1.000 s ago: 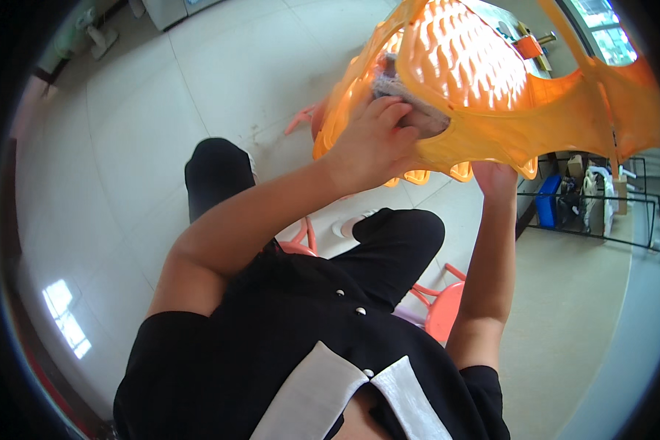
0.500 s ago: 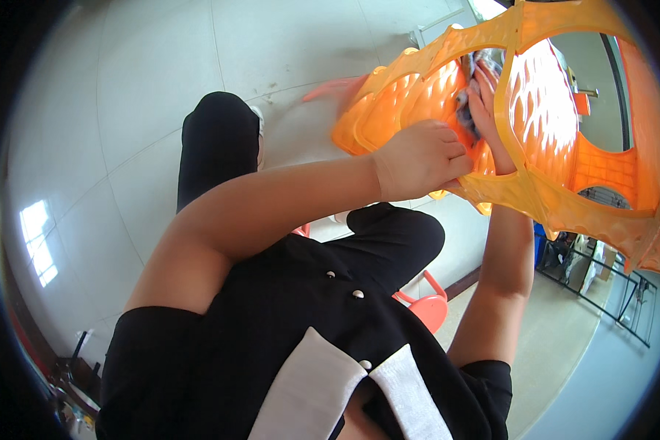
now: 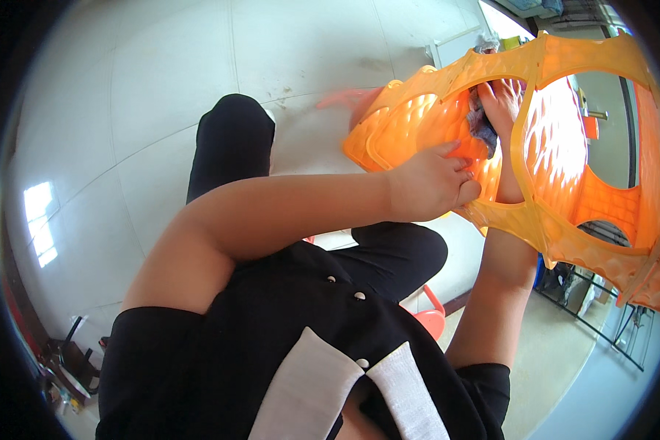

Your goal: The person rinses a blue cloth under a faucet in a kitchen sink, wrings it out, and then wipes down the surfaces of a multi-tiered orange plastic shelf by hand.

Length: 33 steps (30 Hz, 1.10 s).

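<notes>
The half-curled left hand (image 3: 434,183), its hold on the orange frame (image 3: 556,147) unclear, has been drawn off the grey cloth (image 3: 480,126), now left, inside, under the spread right hand (image 3: 500,106) alone.

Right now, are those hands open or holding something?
Left hand: partly curled at the orange plastic frame; grip unclear.
Right hand: open, spread against a grey cloth.
</notes>
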Available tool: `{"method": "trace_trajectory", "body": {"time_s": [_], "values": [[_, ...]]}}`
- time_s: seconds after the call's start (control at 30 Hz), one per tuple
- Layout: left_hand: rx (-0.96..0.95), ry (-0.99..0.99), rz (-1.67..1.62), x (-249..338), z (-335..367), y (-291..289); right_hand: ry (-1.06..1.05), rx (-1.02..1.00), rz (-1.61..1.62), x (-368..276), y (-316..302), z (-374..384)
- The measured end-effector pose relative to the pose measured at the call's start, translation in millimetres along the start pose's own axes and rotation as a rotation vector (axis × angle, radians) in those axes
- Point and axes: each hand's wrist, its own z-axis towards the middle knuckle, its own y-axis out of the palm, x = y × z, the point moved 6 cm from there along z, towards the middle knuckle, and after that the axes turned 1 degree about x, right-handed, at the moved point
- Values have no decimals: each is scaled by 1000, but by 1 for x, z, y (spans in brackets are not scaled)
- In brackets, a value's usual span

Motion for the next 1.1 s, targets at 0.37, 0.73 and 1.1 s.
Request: {"method": "trace_trajectory", "body": {"time_s": [0.37, 0.73, 1.1], "values": [[-51, 19, 135, 8, 3, 7, -39, 19, -32, 20, 8, -17], [-51, 30, 174, 8, -1, 7, -5, 44, -36, 12, -1, 0], [-114, 35, 155, 7, 2, 6, -10, -8, -23, 27, -4, 12]]}}
